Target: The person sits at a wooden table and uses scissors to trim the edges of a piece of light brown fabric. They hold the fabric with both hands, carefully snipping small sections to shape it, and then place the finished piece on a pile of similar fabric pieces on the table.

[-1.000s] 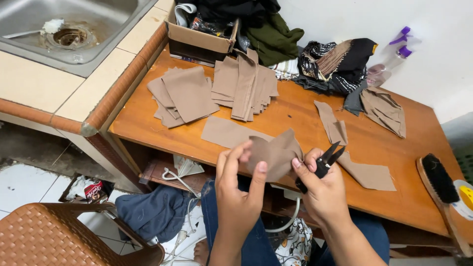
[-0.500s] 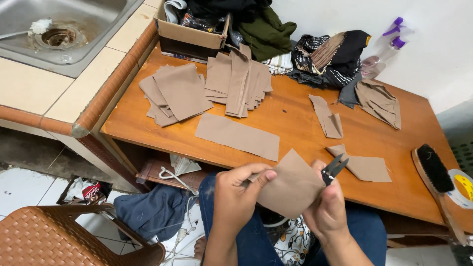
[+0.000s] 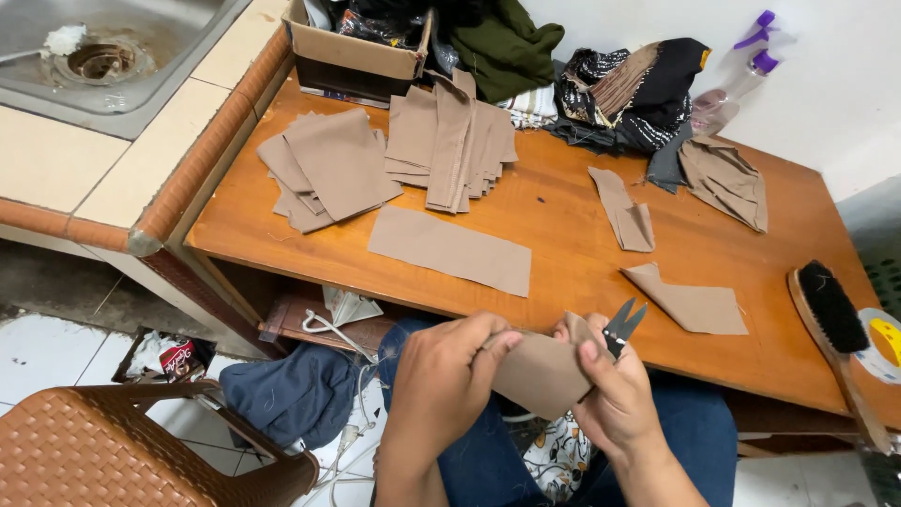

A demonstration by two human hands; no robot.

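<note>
Both hands pinch one tan cloth piece [image 3: 540,374] tight over the lap. The left hand [image 3: 441,385] holds its near edge. The right hand [image 3: 610,399] also grips small snips [image 3: 621,329], blades sticking up above the cloth, ready to use.

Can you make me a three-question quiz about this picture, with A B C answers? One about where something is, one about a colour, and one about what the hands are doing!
1. Where is the brush?
A. at the table's right edge
B. in the sink
C. on the chair

2. What colour are the cloth pieces on the table?
A. blue
B. tan
C. white

3. What are the hands doing?
A. resting empty
B. holding one cloth piece together
C. holding the brush

Answers:
1 A, the brush lies at the table's right edge.
2 B, the cloth pieces are tan.
3 B, the left hand and right hand both grip the cloth piece; the right also holds snips.
</note>
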